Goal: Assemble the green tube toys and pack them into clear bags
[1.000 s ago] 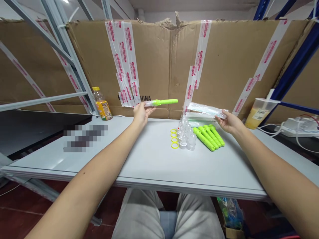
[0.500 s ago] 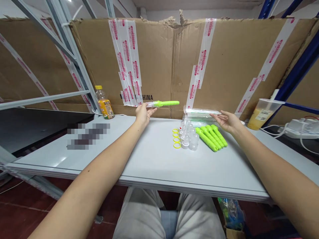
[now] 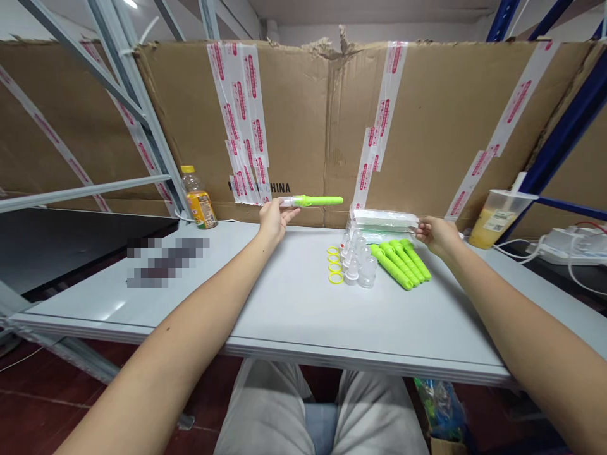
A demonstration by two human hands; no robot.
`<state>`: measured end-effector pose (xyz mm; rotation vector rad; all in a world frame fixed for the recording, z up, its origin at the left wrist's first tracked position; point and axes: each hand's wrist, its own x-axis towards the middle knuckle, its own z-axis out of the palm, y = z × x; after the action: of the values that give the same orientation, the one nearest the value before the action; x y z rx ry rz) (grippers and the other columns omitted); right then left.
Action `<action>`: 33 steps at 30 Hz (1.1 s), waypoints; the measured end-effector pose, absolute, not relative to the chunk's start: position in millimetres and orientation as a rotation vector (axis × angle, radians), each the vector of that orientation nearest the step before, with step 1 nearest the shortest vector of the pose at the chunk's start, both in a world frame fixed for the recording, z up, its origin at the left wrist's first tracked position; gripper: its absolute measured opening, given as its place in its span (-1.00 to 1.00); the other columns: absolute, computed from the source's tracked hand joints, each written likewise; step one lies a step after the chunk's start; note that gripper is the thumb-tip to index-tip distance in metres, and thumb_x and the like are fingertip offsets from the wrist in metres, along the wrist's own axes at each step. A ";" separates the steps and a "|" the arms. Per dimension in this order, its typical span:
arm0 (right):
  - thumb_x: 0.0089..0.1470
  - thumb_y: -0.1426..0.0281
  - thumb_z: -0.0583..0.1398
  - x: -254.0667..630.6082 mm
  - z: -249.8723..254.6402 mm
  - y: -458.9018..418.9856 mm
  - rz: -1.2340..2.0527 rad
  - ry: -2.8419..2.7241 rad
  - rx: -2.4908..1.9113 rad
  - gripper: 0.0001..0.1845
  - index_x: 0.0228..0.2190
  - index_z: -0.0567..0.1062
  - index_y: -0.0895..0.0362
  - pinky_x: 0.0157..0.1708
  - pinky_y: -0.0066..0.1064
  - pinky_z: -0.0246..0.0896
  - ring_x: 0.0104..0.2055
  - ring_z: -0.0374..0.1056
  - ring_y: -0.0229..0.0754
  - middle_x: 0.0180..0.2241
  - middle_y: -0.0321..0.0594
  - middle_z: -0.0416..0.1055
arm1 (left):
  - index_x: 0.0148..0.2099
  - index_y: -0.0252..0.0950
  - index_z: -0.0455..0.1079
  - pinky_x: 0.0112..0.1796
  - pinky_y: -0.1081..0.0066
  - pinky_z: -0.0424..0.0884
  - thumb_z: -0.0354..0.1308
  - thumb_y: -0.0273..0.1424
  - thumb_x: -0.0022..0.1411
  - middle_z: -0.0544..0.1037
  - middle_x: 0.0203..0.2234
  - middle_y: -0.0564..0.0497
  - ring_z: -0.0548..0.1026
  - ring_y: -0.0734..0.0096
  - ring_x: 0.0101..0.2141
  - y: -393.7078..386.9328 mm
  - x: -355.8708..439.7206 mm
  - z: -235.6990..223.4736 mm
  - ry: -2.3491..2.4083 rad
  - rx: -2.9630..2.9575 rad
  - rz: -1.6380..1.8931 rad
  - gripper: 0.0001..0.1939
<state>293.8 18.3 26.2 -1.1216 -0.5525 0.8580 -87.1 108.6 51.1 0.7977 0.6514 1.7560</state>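
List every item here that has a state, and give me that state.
Held green tube: roughly level, gripped at its clear end by the left hand
Right hand: at the packets' right end, grip unclear
Plastic packets: stacked
Yellow rings: flat, in a row
Clear plastic caps: standing
Loose green tubes: lying side by side
Bottle: capped, standing
Drink cup: part full, straw in
Cardboard: upright, torn top edge

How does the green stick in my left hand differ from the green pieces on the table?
The green stick is held up in your left hand; the green pieces lie on the table. The green stick has a clear end; the green pieces show none. Both are long and bright green.
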 end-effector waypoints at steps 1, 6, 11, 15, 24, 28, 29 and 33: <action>-0.17 0.65 0.23 294.0 26.9 17.3 0.835 -0.556 -1.120 -0.72 -0.50 0.27 0.10 -0.80 -0.59 0.19 -0.71 0.17 -0.37 -0.68 -0.43 0.18 | -0.33 -0.30 0.25 -0.19 0.15 0.62 0.16 -0.54 0.17 0.55 -0.47 -0.01 0.64 0.29 -0.37 108.0 -86.7 51.4 0.651 0.799 1.757 -0.88; -0.24 0.62 0.25 291.6 34.9 10.2 0.714 -0.612 -1.064 -0.53 -0.57 0.04 0.03 -0.87 -0.64 -0.25 -0.77 -0.19 -0.48 -0.74 -0.59 -0.10 | -0.35 -0.30 0.27 -0.19 0.18 0.62 0.16 -0.54 0.16 0.55 -0.47 -0.01 0.64 0.29 -0.36 101.4 -83.6 55.4 0.644 0.799 1.752 -0.89; -0.16 0.50 0.30 270.9 50.1 -3.5 0.618 -0.787 -0.932 -0.56 -0.53 0.08 0.03 -0.85 -0.63 -0.24 -0.77 -0.13 -0.44 -0.73 -0.57 -0.04 | -0.36 -0.33 0.32 -0.17 0.19 0.61 0.16 -0.54 0.13 0.58 -0.43 -0.07 0.63 0.29 -0.35 88.4 -75.1 64.1 0.562 0.862 1.721 -0.93; -0.13 0.28 0.36 240.4 59.1 -19.8 0.853 -1.053 -0.865 -0.67 -0.42 0.30 0.03 -0.81 -0.58 -0.08 -0.72 0.10 -0.36 -0.66 -0.47 0.20 | -0.37 -0.34 0.33 -0.12 0.13 0.60 0.22 -0.51 0.11 0.60 -0.34 -0.10 0.63 0.24 -0.29 68.4 -58.5 71.8 0.421 1.007 1.604 -0.90; -0.01 0.10 0.30 214.6 67.8 -47.6 1.336 -1.423 -0.686 -0.60 -0.29 0.43 0.15 -0.81 -0.48 0.03 -0.73 0.22 -0.27 -0.60 -0.28 0.41 | -0.34 -0.32 0.29 -0.09 0.16 0.58 0.35 -0.32 0.08 0.61 -0.30 -0.01 0.63 0.32 -0.27 18.8 -28.3 74.5 0.281 1.300 1.301 -0.72; -0.09 0.23 0.37 215.5 71.8 -46.6 1.314 -1.195 -0.651 -0.60 -0.23 0.49 0.17 -0.80 -0.58 -0.06 -0.70 0.13 -0.39 -0.63 -0.38 0.31 | -0.26 -0.30 0.30 -0.16 0.16 0.59 0.38 -0.22 0.07 0.62 -0.32 -0.05 0.64 0.28 -0.29 19.3 -28.8 72.2 0.311 1.490 1.270 -0.63; -0.09 0.23 0.37 216.4 71.9 -44.7 1.313 -1.143 -0.638 -0.61 -0.23 0.50 0.17 -0.80 -0.60 -0.08 -0.70 0.09 -0.41 -0.64 -0.41 0.28 | -0.24 -0.31 0.31 -0.20 0.18 0.60 0.38 -0.20 0.07 0.62 -0.35 -0.05 0.63 0.28 -0.31 19.9 -28.6 70.9 0.340 1.564 1.267 -0.62; -0.06 0.23 0.36 221.0 69.1 -36.5 1.294 -1.021 -0.608 -0.66 -0.26 0.51 0.15 -0.77 -0.61 -0.06 -0.69 0.05 -0.43 -0.66 -0.44 0.19 | -0.21 -0.32 0.30 -0.37 0.33 0.56 0.35 -0.19 0.09 0.57 -0.46 0.00 0.58 0.37 -0.42 19.0 -24.3 62.2 0.469 1.843 1.270 -0.62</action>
<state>221.0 -36.5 69.1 -0.6076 -1.0207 1.2939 -24.3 19.0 62.2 1.8427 0.4691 1.2695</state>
